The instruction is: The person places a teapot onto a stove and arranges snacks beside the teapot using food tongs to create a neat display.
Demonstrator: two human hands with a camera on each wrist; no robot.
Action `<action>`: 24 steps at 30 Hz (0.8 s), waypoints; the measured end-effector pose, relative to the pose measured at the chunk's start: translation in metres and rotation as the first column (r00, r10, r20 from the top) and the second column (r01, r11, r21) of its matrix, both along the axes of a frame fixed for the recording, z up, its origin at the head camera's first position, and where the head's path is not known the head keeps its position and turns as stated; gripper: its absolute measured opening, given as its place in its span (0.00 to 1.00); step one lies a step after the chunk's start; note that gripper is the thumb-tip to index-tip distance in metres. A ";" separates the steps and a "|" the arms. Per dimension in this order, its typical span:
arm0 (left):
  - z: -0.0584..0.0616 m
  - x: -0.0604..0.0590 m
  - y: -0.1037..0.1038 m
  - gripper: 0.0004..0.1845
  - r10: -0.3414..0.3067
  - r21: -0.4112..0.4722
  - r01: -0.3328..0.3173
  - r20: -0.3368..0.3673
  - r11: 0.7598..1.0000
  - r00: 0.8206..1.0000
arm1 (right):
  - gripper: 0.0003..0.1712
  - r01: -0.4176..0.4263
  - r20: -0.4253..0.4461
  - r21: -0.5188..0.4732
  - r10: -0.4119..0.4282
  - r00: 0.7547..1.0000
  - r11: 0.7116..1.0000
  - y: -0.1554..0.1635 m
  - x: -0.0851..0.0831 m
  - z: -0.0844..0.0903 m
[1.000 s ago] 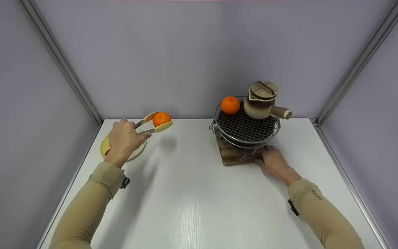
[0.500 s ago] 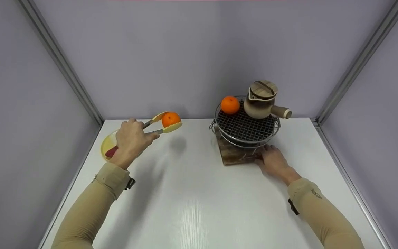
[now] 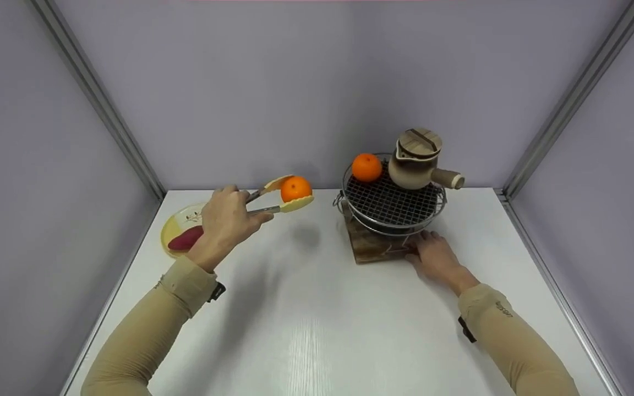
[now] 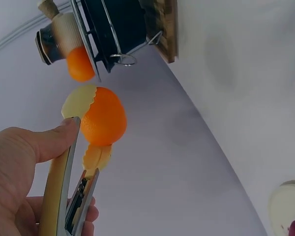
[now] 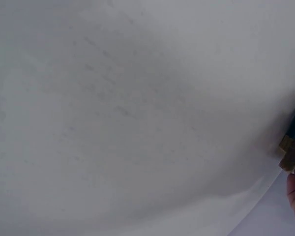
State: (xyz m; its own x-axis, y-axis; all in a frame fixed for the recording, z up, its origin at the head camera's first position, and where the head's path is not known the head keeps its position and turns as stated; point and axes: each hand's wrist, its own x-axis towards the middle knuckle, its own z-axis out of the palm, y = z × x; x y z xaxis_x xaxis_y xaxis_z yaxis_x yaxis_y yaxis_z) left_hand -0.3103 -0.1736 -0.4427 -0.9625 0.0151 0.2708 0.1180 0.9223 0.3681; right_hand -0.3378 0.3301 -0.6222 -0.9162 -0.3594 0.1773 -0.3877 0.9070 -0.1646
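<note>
Two hands on show: your right hand [image 3: 435,257] lies flat, fingers relaxed, on the table [image 3: 317,319], apparently touching the board [image 3: 369,247] under the grill [image 3: 391,201]. Your left hand [image 3: 228,220] grips tongs [image 3: 273,201] clamping an orange [image 3: 296,188] in mid-air.

Tongs [image 3: 273,201]: brushed metal arms, matt pale-yellow plastic scalloped tips. Held orange [image 3: 295,188]: glossy, finely dimpled peel. Grill [image 3: 392,201]: shiny wire mesh, metal rim. Board [image 3: 371,246] under grill: dark rough wood. Pot [image 3: 416,165]: matt ceramic, wooden lid and handle. Plate [image 3: 176,225] near table's left edge: glossy yellow. Table [image 3: 317,308]: white, smooth, faint woodgrain. Sleeves: matt tan cloth.
</note>
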 end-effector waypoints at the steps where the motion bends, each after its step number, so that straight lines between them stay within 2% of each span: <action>1: 0.001 0.001 0.002 0.32 -0.007 0.001 0.007 -0.002 1.000 1.000 | 0.31 0.001 -0.001 -0.003 -0.001 1.000 1.000 0.000 0.000 0.000; 14: 0.010 0.004 0.015 0.33 -0.048 0.003 0.048 -0.011 0.999 0.999 | 0.28 -0.006 -0.007 -0.005 0.006 1.000 1.000 0.000 -0.002 -0.002; 18: 0.013 0.003 0.020 0.33 -0.061 -0.011 0.060 -0.027 0.998 0.998 | 0.32 -0.015 -0.013 -0.003 0.015 1.000 1.000 0.000 -0.003 -0.001; 24: 0.019 0.002 0.032 0.33 -0.074 -0.006 0.074 -0.004 0.997 0.997 | 0.33 -0.016 -0.008 0.001 0.016 1.000 1.000 0.000 -0.001 0.000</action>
State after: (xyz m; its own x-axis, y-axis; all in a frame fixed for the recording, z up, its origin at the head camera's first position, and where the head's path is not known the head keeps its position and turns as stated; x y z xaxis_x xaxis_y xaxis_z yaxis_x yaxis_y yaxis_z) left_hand -0.3085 -0.1419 -0.4241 -0.9575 0.0881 0.2748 0.1879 0.9132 0.3617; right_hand -0.3391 0.3302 -0.6225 -0.9087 -0.3747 0.1841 -0.4038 0.9007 -0.1602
